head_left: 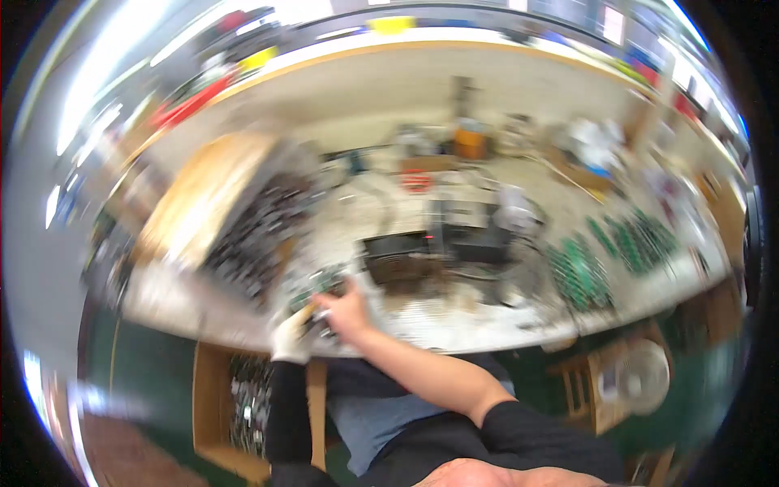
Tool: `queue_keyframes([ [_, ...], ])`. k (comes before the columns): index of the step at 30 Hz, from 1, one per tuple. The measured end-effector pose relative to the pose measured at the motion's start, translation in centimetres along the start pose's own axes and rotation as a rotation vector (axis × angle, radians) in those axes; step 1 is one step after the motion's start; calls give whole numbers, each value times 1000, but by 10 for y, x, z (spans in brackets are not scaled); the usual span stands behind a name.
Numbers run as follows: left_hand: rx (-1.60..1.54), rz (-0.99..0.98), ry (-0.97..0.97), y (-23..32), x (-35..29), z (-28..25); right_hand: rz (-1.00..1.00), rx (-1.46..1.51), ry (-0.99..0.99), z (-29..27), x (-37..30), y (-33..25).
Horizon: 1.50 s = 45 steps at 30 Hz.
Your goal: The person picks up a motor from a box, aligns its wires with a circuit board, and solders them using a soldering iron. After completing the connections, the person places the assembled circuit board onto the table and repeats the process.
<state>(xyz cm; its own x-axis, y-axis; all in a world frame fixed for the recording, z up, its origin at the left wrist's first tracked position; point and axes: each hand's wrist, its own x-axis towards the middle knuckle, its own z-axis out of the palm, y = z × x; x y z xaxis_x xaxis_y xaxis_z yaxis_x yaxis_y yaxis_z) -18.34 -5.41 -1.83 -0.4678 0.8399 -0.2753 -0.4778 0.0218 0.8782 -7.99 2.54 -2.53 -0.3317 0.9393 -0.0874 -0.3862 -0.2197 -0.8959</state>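
My left hand (292, 334) wears a pale glove and is closed at the front edge of the bench, left of the middle. Bare and angled in from the right, my right hand (347, 312) meets it there with fingers bent inward. Between and just beyond the two hands is a green circuit board (302, 297) with dark and silvery parts, held by both. Motion blur hides its outline and the exact finger contact. Left of the hands, a heap of small dark parts (264, 231) spills from a tipped cardboard box (203, 195).
Right of the hands stand a dark open-topped box (398, 264) and a black device (479, 239). Green circuit boards (580, 272) lie in rows farther right. Below the bench edge are a carton (213, 406) of small parts and a round fan-like object (637, 377). A shelf (438, 36) spans the back.
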Motion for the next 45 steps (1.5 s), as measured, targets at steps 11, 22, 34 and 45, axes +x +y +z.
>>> queue_keyframes([
  [11, -314, -175, -260, -23, 13, 0, 461, 419, -170, -41, 26, 14],
  [22, -1033, 67, -191, -46, 8, 48, -346, -729, -583, 1, -39, -46],
  [34, -810, 334, 346, 16, -73, -90, -415, -582, -601, -75, -111, -40],
  [45, -482, -19, 1189, -125, -165, -287, -121, -554, -900, -100, -144, -15],
])
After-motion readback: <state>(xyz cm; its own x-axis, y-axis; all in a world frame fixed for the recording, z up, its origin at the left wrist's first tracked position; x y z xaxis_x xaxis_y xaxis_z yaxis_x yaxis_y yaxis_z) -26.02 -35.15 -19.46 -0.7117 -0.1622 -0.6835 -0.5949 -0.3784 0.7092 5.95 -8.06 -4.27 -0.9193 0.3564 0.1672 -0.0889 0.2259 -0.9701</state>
